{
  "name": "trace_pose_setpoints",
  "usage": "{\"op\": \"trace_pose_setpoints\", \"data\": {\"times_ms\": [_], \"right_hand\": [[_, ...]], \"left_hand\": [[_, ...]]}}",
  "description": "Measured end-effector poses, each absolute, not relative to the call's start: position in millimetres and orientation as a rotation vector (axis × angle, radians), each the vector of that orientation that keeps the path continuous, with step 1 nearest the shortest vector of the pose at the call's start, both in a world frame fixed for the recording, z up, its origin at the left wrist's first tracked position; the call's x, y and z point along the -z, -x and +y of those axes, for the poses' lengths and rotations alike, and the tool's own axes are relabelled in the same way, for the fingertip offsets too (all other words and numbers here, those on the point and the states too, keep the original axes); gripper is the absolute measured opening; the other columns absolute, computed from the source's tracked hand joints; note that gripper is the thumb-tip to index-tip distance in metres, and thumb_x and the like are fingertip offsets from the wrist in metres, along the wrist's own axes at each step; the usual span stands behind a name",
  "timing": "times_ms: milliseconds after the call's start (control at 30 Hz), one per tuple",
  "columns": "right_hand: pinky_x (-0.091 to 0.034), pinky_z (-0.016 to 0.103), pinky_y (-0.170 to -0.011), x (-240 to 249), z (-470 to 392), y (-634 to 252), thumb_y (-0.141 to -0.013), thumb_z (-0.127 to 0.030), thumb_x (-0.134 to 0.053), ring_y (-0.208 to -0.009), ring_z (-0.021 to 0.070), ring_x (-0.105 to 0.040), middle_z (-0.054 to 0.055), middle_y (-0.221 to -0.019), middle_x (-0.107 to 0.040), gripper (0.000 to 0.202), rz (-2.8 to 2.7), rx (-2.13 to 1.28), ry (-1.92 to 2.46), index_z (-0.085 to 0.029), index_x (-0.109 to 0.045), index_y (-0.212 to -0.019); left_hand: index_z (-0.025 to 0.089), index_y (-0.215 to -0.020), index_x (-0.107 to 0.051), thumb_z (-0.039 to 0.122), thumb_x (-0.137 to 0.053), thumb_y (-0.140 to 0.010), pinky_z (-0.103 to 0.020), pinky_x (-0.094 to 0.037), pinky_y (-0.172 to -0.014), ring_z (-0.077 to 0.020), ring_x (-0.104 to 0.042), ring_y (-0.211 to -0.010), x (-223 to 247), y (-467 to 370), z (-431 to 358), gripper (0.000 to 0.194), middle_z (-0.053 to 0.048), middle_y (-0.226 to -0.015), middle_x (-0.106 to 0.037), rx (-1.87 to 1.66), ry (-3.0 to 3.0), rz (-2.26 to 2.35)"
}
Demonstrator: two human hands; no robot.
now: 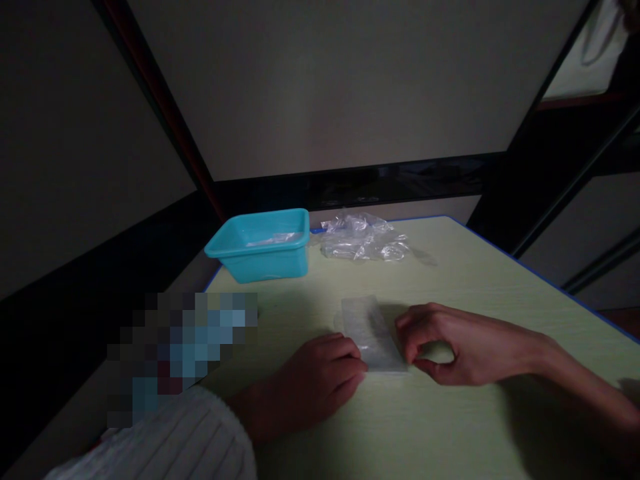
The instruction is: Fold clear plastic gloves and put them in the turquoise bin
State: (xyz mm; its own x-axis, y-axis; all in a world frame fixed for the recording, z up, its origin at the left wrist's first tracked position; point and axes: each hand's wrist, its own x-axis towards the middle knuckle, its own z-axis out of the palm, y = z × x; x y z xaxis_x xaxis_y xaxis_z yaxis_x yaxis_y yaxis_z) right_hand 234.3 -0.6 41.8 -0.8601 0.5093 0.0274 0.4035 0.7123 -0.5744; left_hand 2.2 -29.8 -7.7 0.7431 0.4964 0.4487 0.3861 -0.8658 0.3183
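A small translucent plastic bag (373, 333) lies flat on the table between my hands. My left hand (325, 373) rests at the bag's near left edge with its fingers curled and pressed together over that edge. At the near right corner my right hand (445, 343) is closed in a pinch, thumb against fingertips, with the other fingers bent beside the bag's right edge. The fingertips hide the exact points of contact.
A turquoise plastic basket (270, 263) with clear packaging inside stands at the table's far left. Beside it lies a crumpled heap of clear plastic (363, 240). The pale table (450, 267) has a blue edge, and a panelled wall rises behind it. A pixelated patch covers the left side.
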Motion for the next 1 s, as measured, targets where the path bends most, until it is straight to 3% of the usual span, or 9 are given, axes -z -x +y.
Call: {"op": "trace_pose_setpoints", "data": {"times_ms": [233, 400, 533, 733, 833, 1000], "right_hand": [[-0.044, 0.025, -0.071, -45.1, -1.7, -229.5, -0.061, -0.009, -0.072, -0.080, 0.0156, -0.057, 0.001, -0.082, -0.059, 0.019, -2.817, -0.813, 0.732, -0.016, -0.062, -0.075], [-0.041, 0.029, -0.078, -36.2, -2.2, -224.3, -0.071, -0.007, -0.061, -0.085, 0.0171, -0.054, 0.004, -0.087, -0.059, 0.011, -2.907, -0.568, 0.654, -0.016, -0.062, -0.076], [-0.042, 0.030, -0.073, -33.7, -3.1, -225.0, -0.078, -0.008, -0.053, -0.083, 0.0183, -0.056, 0.006, -0.089, -0.061, 0.014, -2.923, -0.520, 0.620, -0.016, -0.064, -0.082], [-0.042, 0.028, -0.067, -33.5, -1.3, -229.4, -0.082, -0.011, -0.048, -0.075, 0.0172, -0.058, 0.007, -0.082, -0.063, 0.018, -2.843, -0.628, 0.618, -0.016, -0.065, -0.086], [-0.041, 0.027, -0.063, -34.5, 0.7, -231.5, -0.084, -0.014, -0.047, -0.071, 0.0162, -0.058, 0.005, -0.077, -0.062, 0.017, -2.805, -0.730, 0.692, -0.016, -0.063, -0.088], [-0.035, 0.023, -0.054, -34.7, 5.3, -231.5, -0.090, -0.024, -0.040, -0.058, 0.0120, -0.050, -0.001, -0.064, -0.052, 0.020, -2.692, -0.862, 0.861, -0.017, -0.055, -0.080]], "left_hand": [[0.014, -0.073, -0.063, 0.015, -0.041, -0.090, -0.022, -0.041, -0.066, -0.0132, -0.054, -0.070, 9.0, -1.7, -28.7, 0.028, -0.004, -0.076, -0.061, -0.743, -2.647, 0.751], [0.014, -0.071, -0.063, 0.013, -0.043, -0.088, -0.022, -0.040, -0.064, -0.0128, -0.054, -0.069, 8.2, -1.9, -28.6, 0.026, -0.004, -0.075, -0.060, -0.722, -2.623, 0.766], [0.015, -0.069, -0.062, 0.013, -0.044, -0.087, -0.022, -0.040, -0.064, -0.0123, -0.053, -0.067, 7.8, -2.3, -28.4, 0.025, -0.003, -0.072, -0.059, -0.721, -2.620, 0.749], [0.014, -0.081, -0.064, 0.016, -0.056, -0.077, -0.028, -0.045, -0.078, -0.0167, -0.058, -0.082, 6.8, -2.1, -29.0, 0.010, -0.008, -0.090, -0.064, -0.822, -2.486, 0.733], [0.013, -0.090, -0.064, 0.020, -0.064, -0.069, -0.030, -0.047, -0.079, -0.0196, -0.060, -0.086, 7.9, -1.1, -28.8, 0.022, -0.009, -0.094, -0.067, -0.800, -2.384, 0.803], [0.015, -0.078, -0.066, 0.018, -0.059, -0.070, -0.027, -0.046, -0.075, -0.0176, -0.062, -0.076, 9.4, -2.8, -24.6, 0.011, -0.005, -0.083, -0.069, -0.792, -2.158, 1.105]]}}
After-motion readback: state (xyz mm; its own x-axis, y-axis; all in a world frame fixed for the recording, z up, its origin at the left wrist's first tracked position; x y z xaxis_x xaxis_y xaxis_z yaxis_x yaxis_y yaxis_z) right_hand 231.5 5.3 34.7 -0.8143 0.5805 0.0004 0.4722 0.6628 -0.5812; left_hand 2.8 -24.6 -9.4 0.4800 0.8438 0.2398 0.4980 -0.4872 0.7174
